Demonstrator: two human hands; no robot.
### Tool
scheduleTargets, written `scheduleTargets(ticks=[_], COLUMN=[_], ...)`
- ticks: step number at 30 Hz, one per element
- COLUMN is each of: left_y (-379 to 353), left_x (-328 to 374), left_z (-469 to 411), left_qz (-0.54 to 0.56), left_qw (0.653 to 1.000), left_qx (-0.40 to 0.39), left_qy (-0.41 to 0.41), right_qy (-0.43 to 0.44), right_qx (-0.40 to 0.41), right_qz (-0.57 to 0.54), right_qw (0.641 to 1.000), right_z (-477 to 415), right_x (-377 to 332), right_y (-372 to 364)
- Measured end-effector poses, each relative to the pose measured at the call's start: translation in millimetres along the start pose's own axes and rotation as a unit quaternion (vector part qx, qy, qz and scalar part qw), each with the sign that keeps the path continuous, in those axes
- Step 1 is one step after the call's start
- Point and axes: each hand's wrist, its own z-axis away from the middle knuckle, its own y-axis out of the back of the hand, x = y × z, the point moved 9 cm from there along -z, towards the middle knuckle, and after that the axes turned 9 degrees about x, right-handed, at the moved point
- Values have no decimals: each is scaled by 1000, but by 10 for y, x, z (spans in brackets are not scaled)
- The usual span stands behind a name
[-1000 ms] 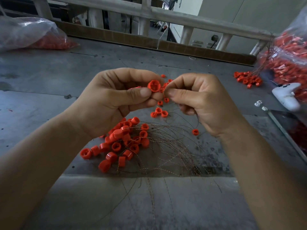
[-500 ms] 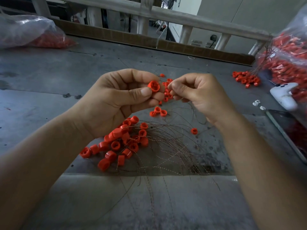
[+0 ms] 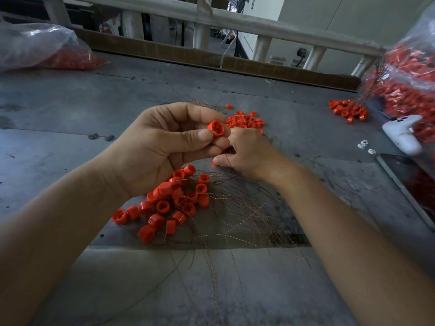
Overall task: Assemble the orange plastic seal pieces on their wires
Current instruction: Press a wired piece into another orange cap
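Observation:
My left hand (image 3: 164, 147) is raised over the table and pinches a round orange seal cup (image 3: 217, 128) between thumb and fingers, its open side facing me. My right hand (image 3: 249, 151) is down on the table just to the right, fingers curled, thumb and fingertips closed on a small orange piece (image 3: 215, 163), with a thin wire crossing the hand. Below my hands lies a heap of orange seal cups (image 3: 174, 203) tangled with thin twisted wires (image 3: 240, 217). A pile of small orange pieces (image 3: 244, 120) lies behind my hands.
A bag of orange parts (image 3: 42, 48) lies at the far left. Another full bag (image 3: 409, 74) stands at the right, with a small orange pile (image 3: 348, 111) and a white game controller (image 3: 402, 135) beside it. A dark tablet (image 3: 409, 184) lies at the right edge. A railing (image 3: 235, 24) runs along the back.
My right hand has dropped from beside the held cup down to the table and closed on a small orange piece. My left hand still holds the cup up.

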Motion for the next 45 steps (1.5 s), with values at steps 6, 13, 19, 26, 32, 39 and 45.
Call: scheduleTargets(ticks=[6,13,19,26,32,39,45], left_y=[18,100,140,159,157,154,183], left_x=[-6,-73,-95,-103,-93,-71,-35], left_z=[-6,-34,-36,-41,-44,-34,-33], left_qz=[-8,-30,-45,-53,-63,-66,-81], left_qw=[1000,998,995,993,993,992,990], left_qx=[12,57,75,96,95,101,117], left_qy=[4,27,40,41,32,23,15], right_qy=[-49,-116,-94,-128,-114,-85,-60], right_qx=[33,93,72,54,38,41,74], right_qz=[-112,-407,-405,-459,-465,-420,-361], right_qw=[992,901,906,877,877,903,928], right_z=[-5,103,153,188,205,220,202], right_x=[88,151,-17,-10,-78,-146,-176], right_y=[119,415,416,356,337,377,399])
